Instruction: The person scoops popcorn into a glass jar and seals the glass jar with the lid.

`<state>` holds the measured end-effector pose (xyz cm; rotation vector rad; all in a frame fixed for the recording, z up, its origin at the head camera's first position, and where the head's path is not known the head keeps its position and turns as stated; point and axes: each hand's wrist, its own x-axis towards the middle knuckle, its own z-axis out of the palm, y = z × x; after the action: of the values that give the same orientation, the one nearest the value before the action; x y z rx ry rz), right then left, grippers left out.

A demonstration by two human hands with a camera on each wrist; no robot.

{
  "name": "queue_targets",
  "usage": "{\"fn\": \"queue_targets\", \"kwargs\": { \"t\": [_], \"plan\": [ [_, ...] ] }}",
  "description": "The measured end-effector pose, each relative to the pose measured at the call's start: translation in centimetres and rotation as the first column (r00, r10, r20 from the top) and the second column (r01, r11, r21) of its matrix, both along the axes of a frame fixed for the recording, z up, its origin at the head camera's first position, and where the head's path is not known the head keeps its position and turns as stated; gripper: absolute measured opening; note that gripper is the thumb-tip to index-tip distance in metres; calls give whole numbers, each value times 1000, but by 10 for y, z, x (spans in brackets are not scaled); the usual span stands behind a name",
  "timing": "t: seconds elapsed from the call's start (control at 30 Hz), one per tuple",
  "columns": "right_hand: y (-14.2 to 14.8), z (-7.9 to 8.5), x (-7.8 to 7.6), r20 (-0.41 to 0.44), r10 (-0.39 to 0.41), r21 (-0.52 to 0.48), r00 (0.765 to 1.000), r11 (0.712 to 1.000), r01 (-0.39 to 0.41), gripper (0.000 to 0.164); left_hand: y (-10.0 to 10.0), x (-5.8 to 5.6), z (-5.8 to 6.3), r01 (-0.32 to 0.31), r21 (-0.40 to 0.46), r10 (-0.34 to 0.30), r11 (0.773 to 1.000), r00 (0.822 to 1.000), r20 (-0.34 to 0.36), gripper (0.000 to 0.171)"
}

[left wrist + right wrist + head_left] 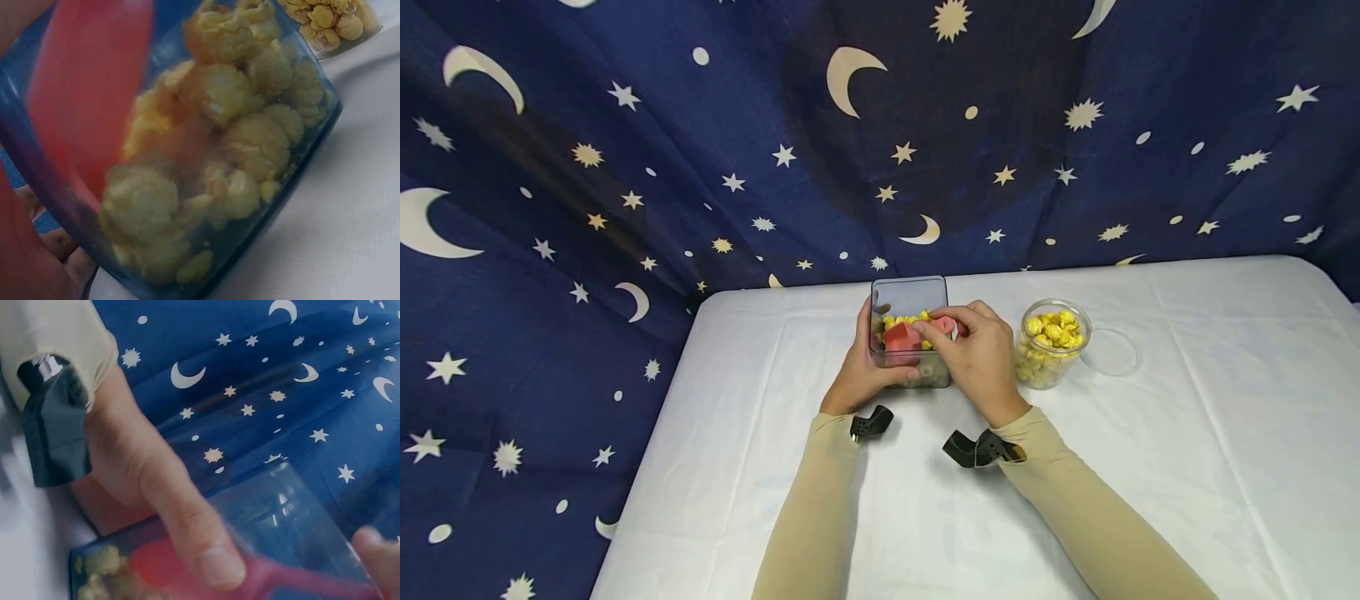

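My left hand [863, 367] grips a clear, blue-tinted rectangular container [910, 289], its thumb across the front. Yellow popcorn [219, 94] lies inside, seen through the wall in the left wrist view. Within the container's mouth is a pink scoop [901, 338], its bowl among the popcorn. My right hand [981, 354] pinches the scoop by its handle. In the right wrist view, the left thumb [200, 531] passes in front of the scoop, while a right fingertip [369, 540] shows at the edge. How full the scoop is cannot be made out.
Right of the container stands a round clear jar [1030, 371] with popcorn in it. Beside the jar, a clear round lid [1112, 352] lies on the white tablecloth [1150, 467]. A dark blue curtain [760, 100] with moons and stars hangs behind and left of the table.
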<state>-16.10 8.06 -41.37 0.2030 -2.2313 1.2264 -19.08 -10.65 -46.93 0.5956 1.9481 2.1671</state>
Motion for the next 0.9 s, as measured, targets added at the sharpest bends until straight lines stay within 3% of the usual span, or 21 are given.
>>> {"fn": "queue_targets", "kwargs": {
  "t": [0.1,0.27,0.63,0.9],
  "plan": [
    [1,0,0,28,-14,-2,1000,1000,14,29,1,-1,-2,34,70,-37,997,999,40,126],
    [5,2,-1,26,-6,-37,1000,999,7,30,1,-1,-3,29,57,-32,998,998,52,126],
    [8,19,4,-14,42,-128,999,991,-44,25,-2,1,5,-10,-23,9,1000,1000,-26,130],
    [10,27,13,-74,83,-178,994,979,-95,22,-7,9,14,-110,-61,99,992,982,-159,131]
  ]
}}
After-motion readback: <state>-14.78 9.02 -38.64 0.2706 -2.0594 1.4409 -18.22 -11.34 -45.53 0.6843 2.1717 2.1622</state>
